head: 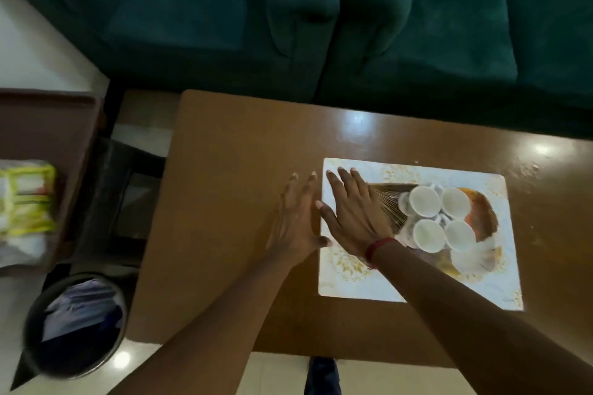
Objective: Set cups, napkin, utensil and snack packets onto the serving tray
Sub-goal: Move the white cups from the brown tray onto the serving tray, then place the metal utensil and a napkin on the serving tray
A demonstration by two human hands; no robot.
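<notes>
A white patterned serving tray (349,279) lies on the brown table (231,151), right of centre. Several white cups (423,200) stand close together in the tray's middle. My right hand (353,212) is flat and empty over the tray's left part, fingers spread, a red band on its wrist. My left hand (295,218) hovers just left of the tray's edge, fingers apart, holding nothing, slightly blurred. Snack packets (25,199), white and yellow-green, lie on a dark side table at the far left.
A dark green sofa (353,16) runs along the table's far side. A dark side table (48,131) stands at the left. Below it sits a round bin (73,327) with paper inside. Pale floor shows in front of the table.
</notes>
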